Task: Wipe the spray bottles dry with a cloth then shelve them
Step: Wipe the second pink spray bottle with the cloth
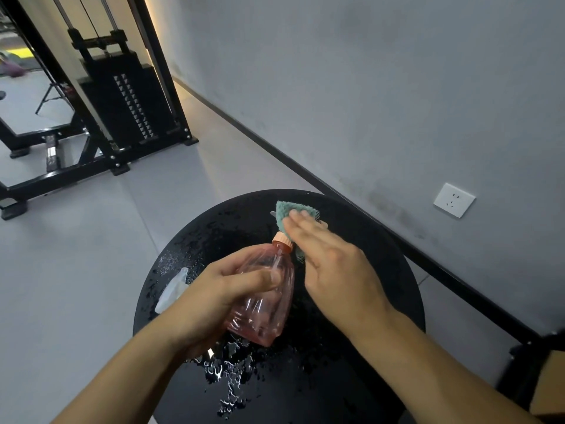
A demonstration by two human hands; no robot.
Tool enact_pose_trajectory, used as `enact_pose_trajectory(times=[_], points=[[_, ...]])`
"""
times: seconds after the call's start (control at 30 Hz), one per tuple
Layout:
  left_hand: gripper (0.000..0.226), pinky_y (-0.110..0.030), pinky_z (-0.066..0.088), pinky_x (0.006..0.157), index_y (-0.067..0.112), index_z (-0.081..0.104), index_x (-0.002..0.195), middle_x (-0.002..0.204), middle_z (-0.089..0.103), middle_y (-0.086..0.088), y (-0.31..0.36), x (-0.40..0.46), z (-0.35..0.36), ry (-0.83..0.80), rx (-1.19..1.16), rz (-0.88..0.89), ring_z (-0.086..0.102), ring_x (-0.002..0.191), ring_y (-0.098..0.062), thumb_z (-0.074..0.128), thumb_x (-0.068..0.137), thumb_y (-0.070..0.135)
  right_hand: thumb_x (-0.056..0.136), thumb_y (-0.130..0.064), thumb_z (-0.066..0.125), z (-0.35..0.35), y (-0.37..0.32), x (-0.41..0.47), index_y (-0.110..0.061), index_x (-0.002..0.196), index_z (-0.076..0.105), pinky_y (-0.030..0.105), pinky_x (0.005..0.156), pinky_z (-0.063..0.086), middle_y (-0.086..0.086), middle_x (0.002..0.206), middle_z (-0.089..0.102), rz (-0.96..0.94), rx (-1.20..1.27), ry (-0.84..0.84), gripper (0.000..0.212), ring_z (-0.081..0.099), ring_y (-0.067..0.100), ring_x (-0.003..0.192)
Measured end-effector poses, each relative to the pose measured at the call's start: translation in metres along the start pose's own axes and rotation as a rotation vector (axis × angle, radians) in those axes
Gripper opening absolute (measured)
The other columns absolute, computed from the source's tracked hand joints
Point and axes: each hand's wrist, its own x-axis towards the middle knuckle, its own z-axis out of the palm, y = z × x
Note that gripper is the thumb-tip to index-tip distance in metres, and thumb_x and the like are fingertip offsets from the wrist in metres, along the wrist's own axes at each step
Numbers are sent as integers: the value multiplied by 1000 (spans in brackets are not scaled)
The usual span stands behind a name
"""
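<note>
The left hand (pixel 226 289) is gripping the pink spray bottle (pixel 266 298) above the wet round worktop (pixel 351 377), its grip curled round the body. The right hand (pixel 333 264), fingers straight, is pressing the green cloth (pixel 287 209) over the nozzle. A clear bottle (pixel 172 290) is lying on the worktop just left

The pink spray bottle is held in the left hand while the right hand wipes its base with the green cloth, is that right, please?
Not quite: the head view shows the right hand pressing the green cloth against the spray head, above the neck, not the base. The left hand does hold the pink spray bottle.
</note>
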Motion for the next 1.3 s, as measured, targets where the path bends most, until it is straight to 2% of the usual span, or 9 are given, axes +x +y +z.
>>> enact_pose_trajectory(times=[0.17, 0.3, 0.47, 0.6, 0.73, 0.87, 0.97, 1.13, 1.3], points=[[50, -44, 62, 75, 25, 76, 127, 114, 77, -17, 1, -1, -1, 13, -6, -5, 75, 93, -31, 79, 77, 18, 89, 7, 62, -5, 6, 4, -17, 145, 52, 26, 116, 35, -4, 149, 50, 80, 31, 54, 62, 40, 4, 141], [49, -45, 62, 77, 25, 77, 126, 119, 76, -20, -1, -1, 0, 12, -7, 4, 74, 95, -33, 79, 78, 18, 95, 1, 59, -1, -5, -1, -20, 145, 52, 12, 116, 24, -8, 149, 48, 14, 64, -3, 54, 37, 0, 141], [46, -47, 61, 79, 27, 78, 123, 112, 77, -16, 1, 0, 2, 31, -15, 15, 74, 91, -31, 78, 77, 19, 92, 6, 58, -9, 9, 7, -22, 144, 53, 22, 117, 32, -9, 149, 50, 131, 80, 62, 58, 40, -1, 139], [46, -48, 59, 82, 27, 78, 122, 116, 76, -19, -1, 1, 5, 17, -16, 16, 73, 93, -31, 78, 77, 19, 95, 2, 57, -5, -2, 2, -22, 145, 52, 20, 117, 30, -10, 150, 48, 39, 101, -15, 55, 38, -3, 140], [48, -47, 60, 78, 27, 77, 124, 111, 77, -17, 2, 2, 2, 23, -16, 31, 74, 91, -31, 79, 76, 20, 91, 5, 60, -13, 10, 8, -21, 141, 56, 26, 115, 38, -10, 147, 52, 107, 112, 71, 57, 43, -1, 137], [47, -47, 58, 78, 26, 77, 123, 110, 76, -17, 3, 3, 3, 40, -39, 44, 72, 89, -32, 78, 77, 20, 93, 5, 59, -9, 3, 5, -23, 143, 54, 18, 114, 34, -12, 148, 50, 118, 111, 42, 57, 40, -4, 138], [48, -47, 61, 77, 24, 77, 124, 114, 75, -22, 3, 6, 0, 92, -68, 68, 72, 91, -35, 78, 76, 21, 92, 7, 59, -5, 5, 3, -22, 140, 57, 12, 113, 31, -12, 145, 52, 118, 121, 25, 57, 41, -7, 135], [53, -44, 61, 75, 20, 73, 129, 111, 75, -19, 7, 6, -5, 125, -90, 102, 75, 92, -34, 80, 78, 25, 92, 8, 58, -8, 7, 2, -21, 138, 59, 16, 112, 36, -10, 143, 55, 141, 164, 44, 55, 44, -5, 133], [48, -45, 64, 71, 31, 71, 126, 113, 80, -6, 11, 4, -3, 284, 104, 177, 80, 95, -32, 85, 80, 33, 96, 3, 58, -17, 6, 11, -20, 137, 61, 15, 106, 42, -10, 140, 58, 163, 273, 218, 46, 50, -5, 130]])
